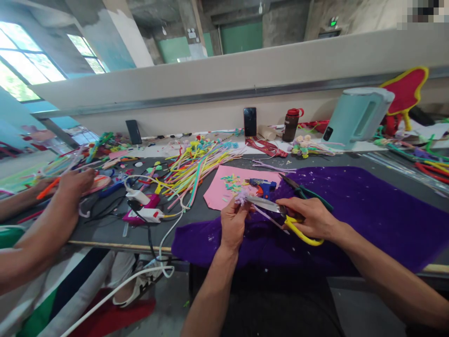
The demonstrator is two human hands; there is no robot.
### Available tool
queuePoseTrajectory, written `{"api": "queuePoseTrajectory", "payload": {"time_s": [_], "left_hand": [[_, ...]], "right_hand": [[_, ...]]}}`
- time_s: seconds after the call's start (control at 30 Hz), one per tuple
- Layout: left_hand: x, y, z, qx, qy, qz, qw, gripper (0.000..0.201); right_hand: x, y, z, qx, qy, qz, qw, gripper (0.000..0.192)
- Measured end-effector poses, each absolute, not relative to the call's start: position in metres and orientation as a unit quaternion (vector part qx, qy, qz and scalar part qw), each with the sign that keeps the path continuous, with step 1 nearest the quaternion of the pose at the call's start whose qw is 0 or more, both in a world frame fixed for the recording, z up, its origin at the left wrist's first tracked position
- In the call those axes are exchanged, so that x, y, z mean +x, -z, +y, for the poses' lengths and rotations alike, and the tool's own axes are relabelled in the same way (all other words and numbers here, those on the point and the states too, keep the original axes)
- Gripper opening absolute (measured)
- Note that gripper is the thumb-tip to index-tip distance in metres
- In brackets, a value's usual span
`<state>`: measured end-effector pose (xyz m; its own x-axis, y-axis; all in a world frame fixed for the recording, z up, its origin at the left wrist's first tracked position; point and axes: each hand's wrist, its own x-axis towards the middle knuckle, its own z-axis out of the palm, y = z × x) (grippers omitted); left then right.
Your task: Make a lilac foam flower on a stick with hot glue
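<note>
Yellow-handled scissors (280, 211) sit clamped in your right hand (313, 218), blades at the fuzzy lilac stem (242, 197). Your left hand (233, 223) pinches that stem shut over the purple cloth (368, 210), near the pink sheet (224, 187).

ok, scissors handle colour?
Yellow. The scissors in the right hand show it best in the head view.

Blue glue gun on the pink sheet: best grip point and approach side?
Take the blue glue gun by its handle, probably from above on the near side. It lies flat on the pink sheet, clear of the left hand and the right hand with the scissors. Its tip end is too small to make out.
</note>
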<state>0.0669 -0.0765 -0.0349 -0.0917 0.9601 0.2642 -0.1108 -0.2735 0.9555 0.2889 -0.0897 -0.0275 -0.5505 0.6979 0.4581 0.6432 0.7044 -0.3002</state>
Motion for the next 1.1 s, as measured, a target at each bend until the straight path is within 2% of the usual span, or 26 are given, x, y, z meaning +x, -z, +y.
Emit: {"api": "queuePoseTrajectory", "payload": {"time_s": [0.6, 0.83, 1.1], "left_hand": [[0.068, 0.039, -0.074, 0.490, -0.616, 0.392, 0.476, 0.020], [0.068, 0.040, -0.073, 0.482, -0.622, 0.388, 0.480, 0.019], [0.067, 0.040, -0.073, 0.483, -0.625, 0.386, 0.477, 0.021]], "right_hand": [[0.283, 0.040, -0.090, -0.416, 0.029, -0.869, 0.266, 0.042], [0.279, 0.037, -0.094, -0.418, -0.025, -0.873, 0.250, 0.042], [0.277, 0.029, -0.097, -0.405, -0.067, -0.872, 0.266, 0.053]]}}
